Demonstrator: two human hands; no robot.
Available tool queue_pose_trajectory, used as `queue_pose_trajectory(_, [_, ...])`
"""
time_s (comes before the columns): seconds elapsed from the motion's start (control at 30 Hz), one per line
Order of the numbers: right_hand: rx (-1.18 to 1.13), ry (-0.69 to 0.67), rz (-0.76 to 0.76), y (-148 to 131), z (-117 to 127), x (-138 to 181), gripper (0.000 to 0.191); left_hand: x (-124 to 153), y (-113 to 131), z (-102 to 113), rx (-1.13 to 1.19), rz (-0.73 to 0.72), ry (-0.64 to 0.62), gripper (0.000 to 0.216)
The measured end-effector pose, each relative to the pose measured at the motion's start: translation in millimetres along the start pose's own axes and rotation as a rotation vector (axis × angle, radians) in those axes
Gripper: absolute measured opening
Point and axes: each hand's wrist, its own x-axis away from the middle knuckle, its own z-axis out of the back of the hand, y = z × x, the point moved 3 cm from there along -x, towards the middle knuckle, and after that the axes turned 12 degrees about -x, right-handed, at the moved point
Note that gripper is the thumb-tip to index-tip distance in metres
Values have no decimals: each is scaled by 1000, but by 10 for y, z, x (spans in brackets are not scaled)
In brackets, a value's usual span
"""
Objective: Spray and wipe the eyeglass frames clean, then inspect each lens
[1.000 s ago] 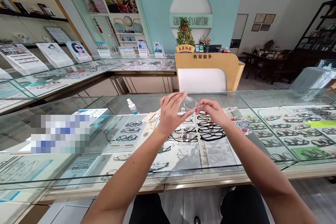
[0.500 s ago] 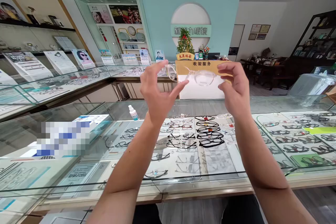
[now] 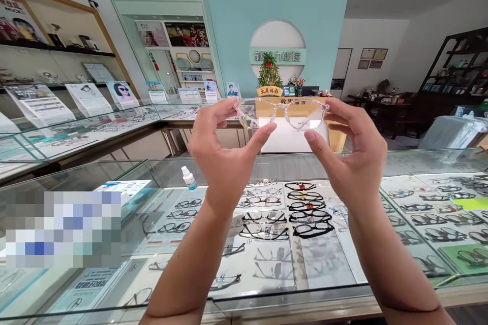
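Observation:
A pair of clear-framed eyeglasses (image 3: 281, 107) is held up in front of me, above the glass display case (image 3: 267, 292). My left hand (image 3: 224, 137) grips its left end, fingers at the outer corner and thumb along the lower edge of the left lens. At the other end, my right hand (image 3: 351, 147) has its fingers on the right corner, with the thumb near the bottom of the right lens. The lenses face me level, and faint lettering shows on the right one. Dark-framed eyeglasses (image 3: 310, 228) lie in rows in the case below.
A small white bottle (image 3: 188, 179) stands on the glass top left of my arms. Pixelated printed sheets (image 3: 64, 228) lie farther left. Beyond are a counter (image 3: 301, 137) with a potted plant (image 3: 269, 71), a side display case with standing cards (image 3: 122, 94), and a covered grey object (image 3: 452, 126).
The eyeglasses have turned from a slant to level and face me squarely. Both hands appear lower and larger, and the right thumb has moved under the right lens. My view has tipped up slightly.

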Motion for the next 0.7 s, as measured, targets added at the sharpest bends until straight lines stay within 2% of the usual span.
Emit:
queue_pose_trajectory(0.17, [33,59,41,11,-19,13,41,7,28,35,-28,13,-10,57])
queue_pose_trajectory(0.37, [38,53,70,34,-29,9,38,-58,44,104,-24,-6,-54,53])
queue_pose_trajectory(0.7, [-10,58,34,135,-11,-14,35,-70,-38,91,44,7,-95,50])
